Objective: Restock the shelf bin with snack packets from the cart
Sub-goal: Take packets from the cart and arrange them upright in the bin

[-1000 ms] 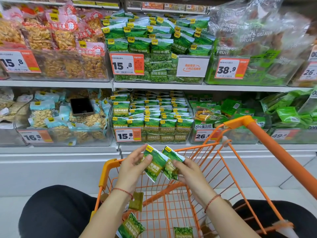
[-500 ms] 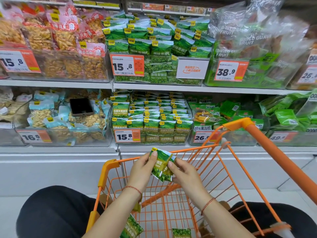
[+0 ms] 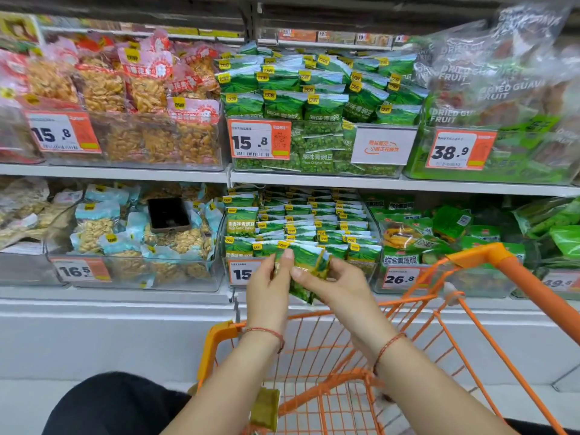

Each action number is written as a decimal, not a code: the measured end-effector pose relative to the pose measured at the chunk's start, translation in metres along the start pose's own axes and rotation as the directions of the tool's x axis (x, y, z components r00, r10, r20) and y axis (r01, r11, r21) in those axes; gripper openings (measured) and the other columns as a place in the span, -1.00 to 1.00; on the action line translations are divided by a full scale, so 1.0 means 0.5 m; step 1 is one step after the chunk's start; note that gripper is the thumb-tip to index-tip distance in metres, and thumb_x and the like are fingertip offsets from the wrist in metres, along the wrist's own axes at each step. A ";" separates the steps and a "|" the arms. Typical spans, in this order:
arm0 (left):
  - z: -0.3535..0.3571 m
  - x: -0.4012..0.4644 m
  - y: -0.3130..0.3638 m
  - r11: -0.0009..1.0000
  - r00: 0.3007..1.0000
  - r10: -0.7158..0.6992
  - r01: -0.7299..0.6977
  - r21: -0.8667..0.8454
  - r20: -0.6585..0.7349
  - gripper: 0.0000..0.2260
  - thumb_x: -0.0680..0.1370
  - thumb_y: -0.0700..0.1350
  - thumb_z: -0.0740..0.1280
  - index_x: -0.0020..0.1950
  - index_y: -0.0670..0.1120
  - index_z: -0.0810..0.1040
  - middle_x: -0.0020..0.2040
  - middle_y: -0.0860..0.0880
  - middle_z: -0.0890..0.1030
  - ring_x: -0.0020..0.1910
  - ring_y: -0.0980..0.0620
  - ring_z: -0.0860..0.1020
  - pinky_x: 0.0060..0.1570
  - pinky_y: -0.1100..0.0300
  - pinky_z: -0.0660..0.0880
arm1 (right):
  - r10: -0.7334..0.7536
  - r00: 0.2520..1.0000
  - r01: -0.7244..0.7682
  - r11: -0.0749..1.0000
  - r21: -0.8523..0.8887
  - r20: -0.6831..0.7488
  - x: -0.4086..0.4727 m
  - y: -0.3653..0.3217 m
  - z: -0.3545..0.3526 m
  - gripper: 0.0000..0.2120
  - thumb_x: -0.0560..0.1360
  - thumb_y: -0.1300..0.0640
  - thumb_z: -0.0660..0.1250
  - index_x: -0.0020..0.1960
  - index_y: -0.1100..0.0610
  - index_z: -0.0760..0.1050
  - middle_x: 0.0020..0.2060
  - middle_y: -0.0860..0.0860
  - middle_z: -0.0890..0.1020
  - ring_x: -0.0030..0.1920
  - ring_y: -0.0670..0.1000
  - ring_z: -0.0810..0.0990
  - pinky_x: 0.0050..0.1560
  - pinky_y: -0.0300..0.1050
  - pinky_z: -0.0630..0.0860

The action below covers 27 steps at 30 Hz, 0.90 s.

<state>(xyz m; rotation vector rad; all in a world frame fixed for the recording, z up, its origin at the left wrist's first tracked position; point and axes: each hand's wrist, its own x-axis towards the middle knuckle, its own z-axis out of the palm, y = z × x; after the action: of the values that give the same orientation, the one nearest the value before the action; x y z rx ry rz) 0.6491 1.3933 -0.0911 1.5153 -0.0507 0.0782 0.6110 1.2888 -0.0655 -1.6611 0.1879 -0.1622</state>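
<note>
Raised from the cart [image 3: 470,255], both hands, left [image 3: 266,293] and right [image 3: 339,287], pinch green packets [image 3: 309,259] at the bin's [image 3: 244,271] front edge; a loose grip could spill them.

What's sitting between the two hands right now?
In the head view, a small stack of green pea packets sits between the left hand and right hand, pinched from both sides, just in front of the lower shelf bin.

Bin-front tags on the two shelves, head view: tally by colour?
Orange price tags: 7 (one partly hidden by the hands)
White notice card: 1
Total: 8
</note>
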 end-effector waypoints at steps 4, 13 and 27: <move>-0.020 0.073 -0.001 0.983 0.997 -0.074 0.079 -0.167 0.038 -0.49 0.38 0.21 0.43 0.11 -0.18 0.60 0.10 -0.06 0.63 0.13 -0.01 0.56 0.22 0.15 0.44 | -0.012 1.000 0.014 0.997 -0.078 0.029 0.077 -0.002 0.015 -0.79 0.36 0.06 0.53 -0.15 0.14 0.57 -0.41 -0.17 0.62 -0.32 -0.18 0.59 -0.27 -0.34 0.47; -0.091 0.214 -0.026 0.989 0.990 0.130 -0.125 0.078 -0.055 -0.88 0.62 -0.10 0.21 0.04 0.05 0.53 0.00 0.11 0.61 0.01 0.22 0.54 0.00 0.49 0.41 | -0.028 0.999 0.023 0.981 -0.194 -0.024 0.305 -0.009 -0.009 -0.65 0.43 0.07 0.45 0.17 0.15 0.52 -0.10 -0.03 0.63 -0.17 -0.17 0.57 -0.22 -0.33 0.45; -0.158 0.301 -0.100 0.912 0.892 0.408 -0.388 0.132 -0.193 -0.77 0.54 -0.21 0.22 -0.06 0.13 0.54 -0.12 0.21 0.61 -0.25 0.24 0.49 -0.20 0.41 0.39 | -0.091 0.989 0.045 0.933 -0.358 -0.113 0.534 0.030 0.073 -0.41 0.44 -0.02 0.45 0.38 0.13 0.34 0.33 0.05 0.46 0.31 0.02 0.43 0.06 -0.36 0.29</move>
<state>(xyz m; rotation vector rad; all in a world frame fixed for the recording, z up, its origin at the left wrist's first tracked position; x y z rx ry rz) 0.8022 1.4726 -0.1329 1.5590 -0.1863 0.5836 0.8789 1.2642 -0.0853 -2.0205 0.2681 -0.3021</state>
